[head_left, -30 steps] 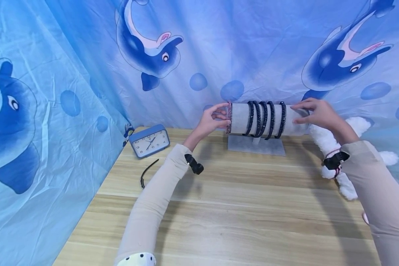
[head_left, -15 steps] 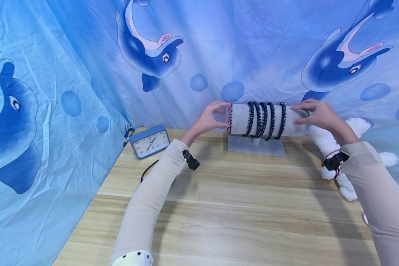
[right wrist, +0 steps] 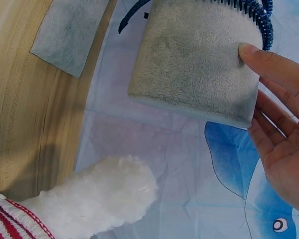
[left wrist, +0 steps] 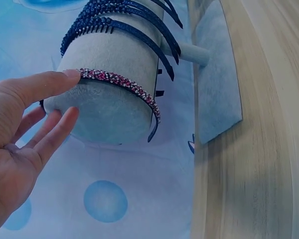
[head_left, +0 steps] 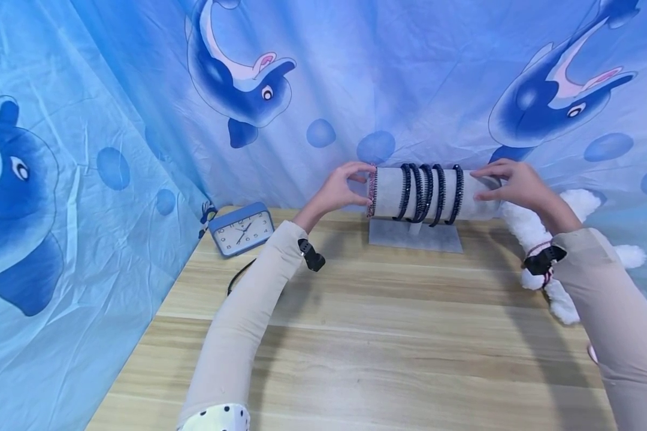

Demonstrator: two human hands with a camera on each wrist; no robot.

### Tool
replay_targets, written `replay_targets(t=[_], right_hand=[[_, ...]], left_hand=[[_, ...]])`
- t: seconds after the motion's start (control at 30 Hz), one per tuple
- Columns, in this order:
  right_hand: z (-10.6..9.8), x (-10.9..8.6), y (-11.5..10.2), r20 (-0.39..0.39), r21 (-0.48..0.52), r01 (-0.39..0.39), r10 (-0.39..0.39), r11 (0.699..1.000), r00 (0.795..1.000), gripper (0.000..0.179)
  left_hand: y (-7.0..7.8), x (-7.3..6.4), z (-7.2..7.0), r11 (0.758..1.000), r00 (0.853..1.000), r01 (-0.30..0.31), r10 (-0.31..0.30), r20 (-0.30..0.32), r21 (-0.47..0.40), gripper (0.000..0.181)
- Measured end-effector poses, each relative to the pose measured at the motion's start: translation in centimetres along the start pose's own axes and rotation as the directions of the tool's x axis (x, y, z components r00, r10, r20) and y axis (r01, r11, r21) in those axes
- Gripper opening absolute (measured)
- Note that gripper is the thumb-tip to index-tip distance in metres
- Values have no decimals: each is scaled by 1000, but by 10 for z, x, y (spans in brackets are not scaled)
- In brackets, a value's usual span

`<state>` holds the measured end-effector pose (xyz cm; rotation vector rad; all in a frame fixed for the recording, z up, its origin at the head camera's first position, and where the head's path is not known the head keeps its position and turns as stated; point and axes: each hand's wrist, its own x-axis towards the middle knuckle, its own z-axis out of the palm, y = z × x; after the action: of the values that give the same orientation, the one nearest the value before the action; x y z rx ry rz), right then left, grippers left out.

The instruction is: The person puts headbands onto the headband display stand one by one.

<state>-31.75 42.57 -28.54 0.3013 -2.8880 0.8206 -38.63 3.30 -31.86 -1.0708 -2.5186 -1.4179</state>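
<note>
A grey plush roll-shaped display stand [head_left: 390, 191] lies sideways on its post, with a flat grey base [head_left: 415, 235] on the table. Several dark blue headbands [head_left: 427, 193] with comb teeth sit round its middle. A pink-and-silver rhinestone headband [left wrist: 114, 79] sits at its left end. My left hand [head_left: 336, 190] pinches this rhinestone headband. In the left wrist view its thumb lies on the beads, and some fingers are partly hidden behind the roll. My right hand [right wrist: 289, 109] grips the roll's right end, thumb on the plush and fingers behind.
A blue alarm clock [head_left: 244, 229] stands at the table's back left, a black coiled cord [head_left: 239, 276] partly under the left sleeve. A white plush toy [head_left: 563, 302] lies at the right, near the right forearm. A blue dolphin-print curtain [head_left: 345, 72] hangs behind the table [head_left: 356, 359].
My left hand has shifted slightly upward at the rhinestone headband, with its thumb and index finger spread wider. The right hand stays in place on the roll.
</note>
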Motion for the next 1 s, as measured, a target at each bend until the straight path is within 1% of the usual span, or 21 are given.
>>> replay_targets(t=[0.27, 0.57, 0.67, 0.87, 1.0], right_hand=[[-2, -1, 0, -8, -5, -7, 7, 1000, 1000, 63], [-1, -1, 1, -3, -2, -19, 19, 1000, 1000, 65], [-1, -1, 1, -4, -6, -18, 18, 1000, 1000, 65], [0, -1, 2, -3, -6, -20, 20, 1000, 1000, 65], [1, -1, 1, 0, -1, -17, 17, 1000, 1000, 65]], left_hand=[[4, 6, 2, 1000, 1000, -4, 4, -6, 28, 72], [10, 13, 3, 995, 999, 48, -48, 1, 89, 72], [11, 15, 3, 992, 998, 56, -56, 2, 110, 72], [14, 18, 4, 982, 998, 64, -68, 14, 180, 74], [16, 20, 3, 981, 996, 76, -82, 28, 179, 75]])
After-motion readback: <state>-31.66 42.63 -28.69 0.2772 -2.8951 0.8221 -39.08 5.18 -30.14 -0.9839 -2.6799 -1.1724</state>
